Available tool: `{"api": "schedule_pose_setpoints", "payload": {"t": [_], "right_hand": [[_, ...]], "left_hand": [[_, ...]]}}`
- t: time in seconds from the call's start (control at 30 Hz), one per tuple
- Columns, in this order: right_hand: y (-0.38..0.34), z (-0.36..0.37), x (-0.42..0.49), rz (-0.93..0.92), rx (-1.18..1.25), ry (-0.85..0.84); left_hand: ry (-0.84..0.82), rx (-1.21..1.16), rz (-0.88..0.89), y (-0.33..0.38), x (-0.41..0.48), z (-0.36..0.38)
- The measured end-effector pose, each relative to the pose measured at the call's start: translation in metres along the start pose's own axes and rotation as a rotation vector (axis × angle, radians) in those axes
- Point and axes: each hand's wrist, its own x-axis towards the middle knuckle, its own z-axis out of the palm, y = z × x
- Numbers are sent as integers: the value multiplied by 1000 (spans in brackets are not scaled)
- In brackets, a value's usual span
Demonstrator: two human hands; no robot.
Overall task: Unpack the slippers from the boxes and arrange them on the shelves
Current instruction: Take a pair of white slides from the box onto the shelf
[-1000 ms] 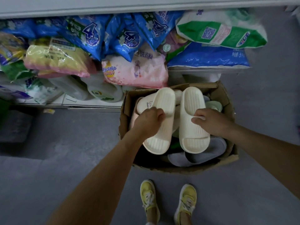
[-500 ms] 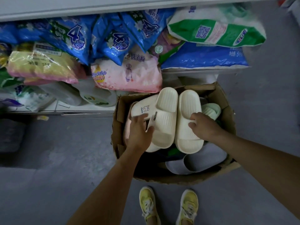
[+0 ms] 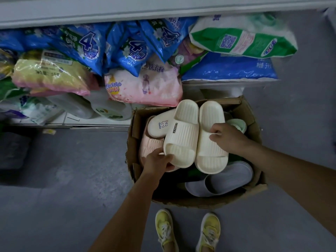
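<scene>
Nearest to you, below both hands, your yellow shoes point(image 3: 164, 230) stand on the grey floor point(image 3: 63, 179), just short of the near rim of the cardboard box point(image 3: 190, 202). Inside the box, under your right wrist, a grey slipper point(image 3: 221, 179) lies on its side.

Your left hand point(image 3: 158, 161) is curled round the near end of the left cream slipper point(image 3: 181, 137), fingers wrapped over its edge. Your right hand point(image 3: 225, 137) grips the right cream slipper point(image 3: 211, 142) at its outer side, fingers hooked over the strap. The two slippers lie side by side, touching, between your hands. They are raised above the box's contents, with their far ends reaching past the far wall of the box.

Just beyond your left hand, a pink slipper point(image 3: 149, 146) lies against the box wall, and a cream slipper with a bunny print point(image 3: 160, 125) sits on top of it, partly under the slipper you hold. Just beyond your right hand a pale green slipper point(image 3: 236, 124) shows.

Farther out, past both hands, the low shelf point(image 3: 91, 122) carries white jugs point(image 3: 109, 110), a pink bag point(image 3: 145, 88), a yellow bag point(image 3: 49, 73), blue bags point(image 3: 85, 48) and a green-and-white bag point(image 3: 241, 40) that lies on another blue bag point(image 3: 229, 68).
</scene>
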Motion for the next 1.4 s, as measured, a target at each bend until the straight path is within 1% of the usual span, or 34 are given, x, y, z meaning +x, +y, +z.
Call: {"api": "schedule_pose_setpoints", "payload": {"t": [0.1,0.17,0.3,0.47,0.53,0.57,0.6,0.7,0.77,0.93,1.0,1.07,1.17,1.3,1.4], "right_hand": [[-11,-16,-13,-46,38,-97],[-17,-25,-18,-31,37,-161],[-11,-20,-12,35,-2,-77],[3,13,4,78,38,-209],[4,24,8,101,38,-231],[4,29,11,90,-3,-225],[3,31,12,63,-101,-211],[-7,33,6,-62,-500,-125],[-14,33,3,-119,-560,-105],[-15,27,7,-99,-419,-136],[-12,28,14,-104,-258,-209],[-10,32,19,-60,-56,-299],[-13,36,26,-65,51,-380],[-24,30,23,-86,101,-345],[-33,15,14,-85,150,-329]], "left_hand": [[-19,20,70,4,-22,-11],[-12,65,77,4,-32,-17],[-8,101,35,2,-27,-22],[-23,128,-7,-9,5,-16],[-18,134,-11,-16,14,-15],[-17,126,-10,-19,18,-16],[-18,119,-11,-23,20,-16],[-21,112,-22,-29,23,-18],[-19,106,-16,-31,24,-19],[-15,131,18,-33,27,-24],[-10,128,16,-31,27,-24],[-8,127,8,-31,27,-25],[-5,120,-2,-32,27,-27],[0,108,4,-29,19,-32],[-30,68,30,-14,1,-34]]}}
